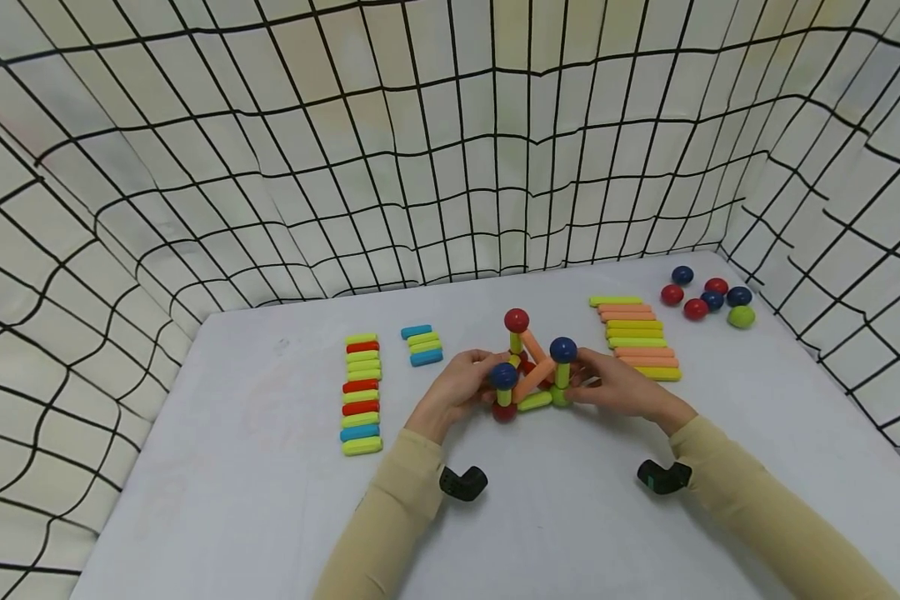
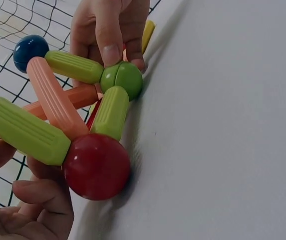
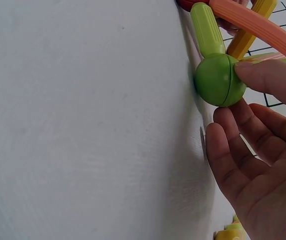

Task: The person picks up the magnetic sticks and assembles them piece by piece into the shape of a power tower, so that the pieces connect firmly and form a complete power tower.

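A toy structure of ribbed rods and balls stands mid-table, with a red ball (image 1: pixel 517 320) and two dark blue balls (image 1: pixel 563 349) on top of light green upright rods (image 2: pixel 25 130). Orange rods (image 2: pixel 58 97) slant between its parts. My right hand (image 1: pixel 618 383) pinches the green ball (image 3: pixel 220 80) at its lower right corner, thumb on one side and fingertips on the other. On the opposite side, my left hand (image 1: pixel 461 387) holds the structure close to the lower red ball (image 2: pixel 97 166) and an upright light green rod. Part of the left fingers is hidden behind the structure.
A column of short rods (image 1: pixel 361 396) lies at left, and a small group of blue and light green rods (image 1: pixel 423 343) lies behind it. Yellow, orange and green rods (image 1: pixel 637 337) lie at right. Loose balls (image 1: pixel 696 308) sit at back right. Black-grid white walls (image 1: pixel 457 150) surround the table (image 1: pixel 255 467).
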Available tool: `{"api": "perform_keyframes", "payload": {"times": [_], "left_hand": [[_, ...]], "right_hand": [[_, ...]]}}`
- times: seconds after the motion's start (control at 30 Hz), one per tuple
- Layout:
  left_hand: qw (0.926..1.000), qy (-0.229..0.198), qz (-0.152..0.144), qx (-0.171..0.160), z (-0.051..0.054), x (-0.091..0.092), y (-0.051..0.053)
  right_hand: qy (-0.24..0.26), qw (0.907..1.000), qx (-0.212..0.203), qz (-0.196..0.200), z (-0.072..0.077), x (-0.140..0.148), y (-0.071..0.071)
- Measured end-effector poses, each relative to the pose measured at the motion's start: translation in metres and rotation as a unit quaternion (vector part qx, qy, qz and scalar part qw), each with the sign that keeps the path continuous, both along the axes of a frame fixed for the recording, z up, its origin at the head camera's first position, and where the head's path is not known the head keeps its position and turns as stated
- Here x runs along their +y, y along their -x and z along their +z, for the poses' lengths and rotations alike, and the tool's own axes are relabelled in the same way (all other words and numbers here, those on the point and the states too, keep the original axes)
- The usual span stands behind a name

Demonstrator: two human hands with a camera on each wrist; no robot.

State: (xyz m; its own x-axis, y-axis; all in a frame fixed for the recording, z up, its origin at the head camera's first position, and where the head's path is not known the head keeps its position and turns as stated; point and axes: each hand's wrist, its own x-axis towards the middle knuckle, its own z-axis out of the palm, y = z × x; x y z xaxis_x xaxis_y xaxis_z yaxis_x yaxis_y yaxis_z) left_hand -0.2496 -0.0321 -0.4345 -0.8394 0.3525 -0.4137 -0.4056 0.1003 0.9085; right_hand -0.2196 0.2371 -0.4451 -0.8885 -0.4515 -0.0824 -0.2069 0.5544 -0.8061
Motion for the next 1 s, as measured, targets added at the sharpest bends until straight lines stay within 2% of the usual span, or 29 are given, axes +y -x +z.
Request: {"api": "perform_keyframes", "payload": {"times": [0.1, 0.17, 0.27, 0.37, 0.47, 0.53, 0.6, 0.7, 0.77, 0.87, 0.9, 0.93, 1.0], "left_hand": [[0.9974, 0.051, -0.023, 0.047, 0.001, -0.001, -0.002], [0.9906, 0.092, -0.049, 0.089, 0.003, -0.005, -0.006], [0.9757, 0.141, -0.100, 0.135, 0.004, -0.014, -0.014], [0.9573, 0.179, -0.152, 0.169, 0.005, -0.019, -0.021], [0.9398, 0.210, -0.169, 0.210, 0.003, -0.018, -0.025], [0.9300, 0.233, -0.153, 0.239, 0.001, -0.016, -0.025], [0.9252, 0.245, -0.123, 0.263, 0.000, -0.015, -0.023], [0.9227, 0.251, -0.076, 0.283, -0.002, -0.014, -0.017], [0.9250, 0.242, -0.049, 0.289, -0.005, -0.013, -0.012], [0.9300, 0.225, -0.016, 0.290, -0.008, -0.009, -0.007], [0.9290, 0.226, -0.006, 0.293, -0.008, -0.007, -0.006], [0.9266, 0.233, 0.001, 0.295, -0.008, -0.006, -0.007], [0.9173, 0.263, -0.002, 0.299, -0.004, -0.003, -0.009]], "right_hand": [[-0.005, 1.0000, -0.003, -0.001, 0.001, 0.002, -0.001], [-0.006, 1.0000, -0.005, -0.001, 0.001, 0.003, -0.002], [-0.004, 1.0000, -0.008, -0.003, 0.001, 0.004, -0.002], [0.002, 0.9999, -0.007, -0.006, -0.001, 0.003, -0.003], [0.006, 1.0000, -0.006, -0.002, -0.002, -0.001, -0.006], [0.011, 0.9999, -0.009, 0.008, -0.002, -0.004, -0.008], [0.020, 0.9994, -0.014, 0.024, -0.002, -0.006, -0.010], [0.040, 0.9976, -0.033, 0.045, -0.003, -0.007, -0.012], [0.050, 0.9966, -0.047, 0.045, -0.004, -0.009, -0.012], [0.054, 0.9968, -0.059, 0.009, -0.004, -0.014, -0.010], [0.055, 0.9967, -0.059, -0.008, -0.004, -0.016, -0.009], [0.056, 0.9962, -0.061, -0.026, -0.004, -0.019, -0.008], [0.055, 0.9948, -0.064, -0.057, -0.003, -0.023, -0.007]]}}
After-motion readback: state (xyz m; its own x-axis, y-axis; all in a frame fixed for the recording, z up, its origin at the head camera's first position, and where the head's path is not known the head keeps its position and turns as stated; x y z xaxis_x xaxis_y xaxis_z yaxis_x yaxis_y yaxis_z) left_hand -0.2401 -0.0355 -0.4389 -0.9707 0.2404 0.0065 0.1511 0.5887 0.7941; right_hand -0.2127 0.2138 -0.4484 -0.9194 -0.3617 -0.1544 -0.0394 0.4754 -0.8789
